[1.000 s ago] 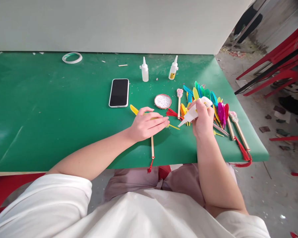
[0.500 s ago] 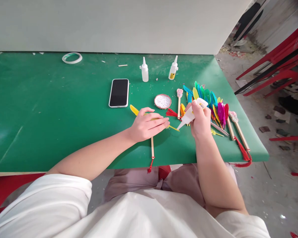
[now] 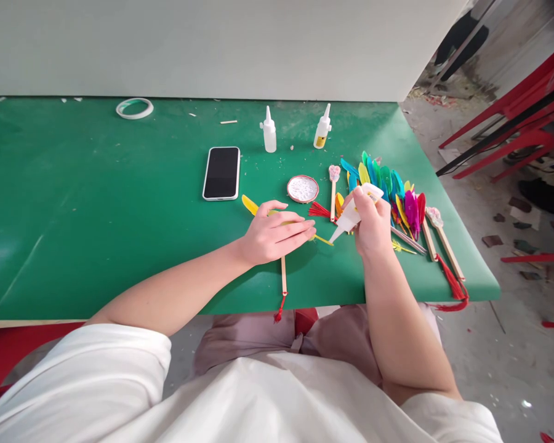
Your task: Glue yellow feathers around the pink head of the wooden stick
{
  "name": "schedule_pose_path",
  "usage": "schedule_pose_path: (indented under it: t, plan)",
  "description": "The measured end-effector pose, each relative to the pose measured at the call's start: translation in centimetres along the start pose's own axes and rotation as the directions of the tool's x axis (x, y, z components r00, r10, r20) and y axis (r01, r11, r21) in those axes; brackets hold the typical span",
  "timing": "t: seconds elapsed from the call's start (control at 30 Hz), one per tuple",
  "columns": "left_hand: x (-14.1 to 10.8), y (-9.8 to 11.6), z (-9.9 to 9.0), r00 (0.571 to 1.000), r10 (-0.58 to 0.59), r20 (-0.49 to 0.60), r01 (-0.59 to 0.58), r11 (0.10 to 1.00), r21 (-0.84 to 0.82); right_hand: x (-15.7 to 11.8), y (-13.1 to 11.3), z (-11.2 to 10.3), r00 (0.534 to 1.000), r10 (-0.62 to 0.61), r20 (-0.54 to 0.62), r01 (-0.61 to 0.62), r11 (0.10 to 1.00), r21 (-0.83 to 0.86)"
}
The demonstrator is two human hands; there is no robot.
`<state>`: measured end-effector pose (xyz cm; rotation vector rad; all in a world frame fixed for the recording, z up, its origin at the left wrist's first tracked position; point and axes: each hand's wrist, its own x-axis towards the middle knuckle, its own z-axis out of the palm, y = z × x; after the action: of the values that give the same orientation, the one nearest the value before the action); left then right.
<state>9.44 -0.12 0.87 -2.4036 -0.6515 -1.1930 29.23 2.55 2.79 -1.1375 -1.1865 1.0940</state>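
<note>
My left hand (image 3: 277,234) is over a yellow feather (image 3: 248,204), whose vaned end sticks out to the left and whose bare quill points right past my fingertips. Just how the fingers grip it is hidden. Below that hand runs a wooden stick (image 3: 284,274) with a small red tassel (image 3: 278,315); its upper part is covered. My right hand (image 3: 373,224) is closed round a white glue bottle (image 3: 351,215), tilted nozzle-down. The nozzle tip is at the end of the quill.
A smartphone (image 3: 221,173), a round dish of white bits (image 3: 302,189) and two upright glue bottles (image 3: 269,132) stand behind my hands. To the right lie several coloured feathers (image 3: 385,178), tasselled sticks (image 3: 447,246) and tweezers (image 3: 409,239). A tape roll (image 3: 135,109) is far left.
</note>
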Motion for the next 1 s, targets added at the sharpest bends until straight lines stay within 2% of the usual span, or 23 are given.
schedule_pose_path:
  t: [0.27,0.43,0.53,0.63,0.7,0.83,1.0]
  plan:
    - [-0.2,-0.1,0.0,0.999,-0.037,0.007,0.038,0.995,-0.088,-0.2,-0.2,0.0,0.999,-0.020,0.030,0.020,1.000,-0.019]
    - [-0.1,-0.1,0.0,1.000,-0.019,-0.013,0.019,0.999,-0.049,-0.3,-1.7,-0.8,0.997,-0.003,0.078,0.014,0.989,-0.144]
    - [-0.1,-0.2,0.0,1.000,-0.020,-0.016,0.019,0.999,-0.027,0.2,-1.8,-1.7,0.999,-0.029,-0.016,0.026,0.986,-0.162]
    - [-0.2,-0.3,0.1,0.999,-0.020,-0.027,0.020,1.000,0.019,0.8,-1.4,-2.5,0.990,-0.061,-0.128,0.049,0.994,-0.100]
    - [-0.3,-0.4,0.2,0.999,-0.024,-0.027,0.026,0.999,0.040,0.9,-1.3,-2.7,0.984,-0.084,-0.155,0.076,0.996,-0.054]
    - [-0.4,-0.4,0.2,0.999,-0.039,-0.001,0.039,0.998,0.050,0.1,-1.6,-2.1,0.978,-0.157,-0.141,0.152,0.987,-0.047]
    - [-0.4,-0.4,0.2,1.000,-0.026,0.002,0.026,0.999,0.042,-1.3,-2.4,-0.6,0.960,-0.276,-0.051,0.265,0.951,-0.159]
